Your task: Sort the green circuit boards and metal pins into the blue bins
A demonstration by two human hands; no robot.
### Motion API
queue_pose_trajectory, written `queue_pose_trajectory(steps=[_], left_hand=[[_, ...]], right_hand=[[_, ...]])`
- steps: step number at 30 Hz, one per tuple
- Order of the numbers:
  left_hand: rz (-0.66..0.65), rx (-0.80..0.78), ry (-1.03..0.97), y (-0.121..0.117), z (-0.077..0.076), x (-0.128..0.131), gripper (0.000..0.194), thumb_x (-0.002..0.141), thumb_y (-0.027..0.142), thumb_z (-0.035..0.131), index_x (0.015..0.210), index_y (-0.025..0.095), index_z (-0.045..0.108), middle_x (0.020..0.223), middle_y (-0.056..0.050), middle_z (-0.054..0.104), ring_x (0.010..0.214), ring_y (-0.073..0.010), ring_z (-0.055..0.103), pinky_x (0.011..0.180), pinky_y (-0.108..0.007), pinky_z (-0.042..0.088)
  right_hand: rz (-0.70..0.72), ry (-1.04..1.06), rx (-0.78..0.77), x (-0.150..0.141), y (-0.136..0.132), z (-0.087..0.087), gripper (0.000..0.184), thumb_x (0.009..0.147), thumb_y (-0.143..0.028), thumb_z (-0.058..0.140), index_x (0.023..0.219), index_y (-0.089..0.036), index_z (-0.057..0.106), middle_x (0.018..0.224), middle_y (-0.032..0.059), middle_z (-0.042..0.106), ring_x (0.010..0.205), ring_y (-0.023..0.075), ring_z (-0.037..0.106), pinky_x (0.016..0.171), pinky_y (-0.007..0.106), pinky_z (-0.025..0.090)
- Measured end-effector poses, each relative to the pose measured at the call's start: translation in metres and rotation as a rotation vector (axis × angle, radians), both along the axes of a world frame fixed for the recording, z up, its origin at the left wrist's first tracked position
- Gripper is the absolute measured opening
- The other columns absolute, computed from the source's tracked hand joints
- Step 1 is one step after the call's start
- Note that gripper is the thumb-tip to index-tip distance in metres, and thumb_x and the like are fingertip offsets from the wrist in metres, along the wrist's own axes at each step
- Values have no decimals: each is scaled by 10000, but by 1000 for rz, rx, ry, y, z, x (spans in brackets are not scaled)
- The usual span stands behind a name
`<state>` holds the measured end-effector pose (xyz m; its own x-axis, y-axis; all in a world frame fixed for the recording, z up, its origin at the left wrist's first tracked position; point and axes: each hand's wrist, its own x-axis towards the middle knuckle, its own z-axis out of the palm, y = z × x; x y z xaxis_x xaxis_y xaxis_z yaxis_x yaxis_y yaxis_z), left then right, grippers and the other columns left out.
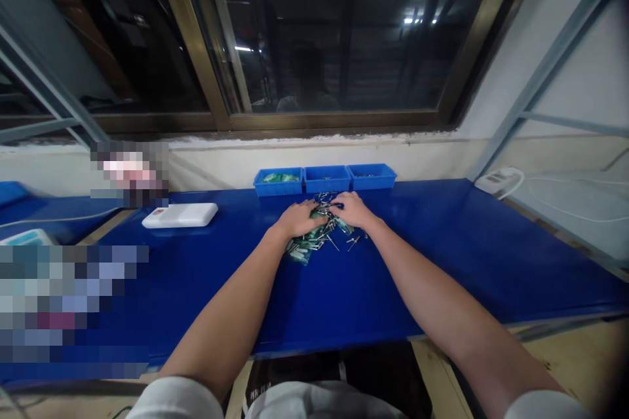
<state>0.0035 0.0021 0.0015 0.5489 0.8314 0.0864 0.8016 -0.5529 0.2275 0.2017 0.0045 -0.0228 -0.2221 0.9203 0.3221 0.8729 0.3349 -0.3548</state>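
A loose heap of small screwdrivers (pixel 317 237) with green translucent handles and metal shafts lies on the blue tabletop (pixel 432 262). My left hand (pixel 295 218) rests palm down on the heap's left side, and my right hand (pixel 352 209) covers its far right part. The fingers of both hands point toward each other, nearly meeting. Whatever lies under my palms is hidden. A few loose metal shafts lie apart from the heap, near my right hand.
Three blue bins (pixel 324 179) stand in a row against the wall behind the heap, the left one holding green items. A white flat box (pixel 179 215) lies to the left. A white power strip (pixel 496 180) sits at the far right. Blurred patches cover the left.
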Motion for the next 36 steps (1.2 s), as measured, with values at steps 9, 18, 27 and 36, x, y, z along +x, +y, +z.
queue_pose_trajectory(steps=[9, 18, 27, 36], left_hand=[[-54, 115, -109, -4, 6, 0, 435, 896, 429, 313, 853, 220, 693, 898, -55, 704, 870, -211, 631, 741, -274, 437], [-9, 182, -226, -2, 5, 0, 314, 818, 407, 490, 994, 221, 671, 1008, -37, 683, 923, -212, 620, 800, -289, 465], [-112, 380, -276, -7, 4, 11, 237, 875, 295, 468, 998, 181, 635, 974, -58, 677, 906, -196, 612, 818, -313, 460], [-25, 447, -205, -9, 7, 12, 241, 906, 255, 410, 917, 184, 640, 888, -64, 680, 873, -208, 609, 788, -320, 422]], right_hand=[[70, 104, 64, -1, -3, 7, 122, 790, -264, 593, 789, -183, 684, 845, 56, 644, 790, 165, 562, 754, 288, 409], [144, 242, 143, 3, -10, 13, 115, 784, -245, 601, 773, -194, 704, 806, 38, 689, 758, 160, 600, 712, 269, 428], [87, 337, 198, -5, -17, 23, 207, 818, -310, 560, 728, -163, 676, 724, 33, 671, 670, 139, 580, 639, 245, 398], [106, 383, 112, -12, -22, 27, 334, 838, -382, 501, 651, -150, 653, 640, 31, 658, 608, 135, 569, 602, 247, 392]])
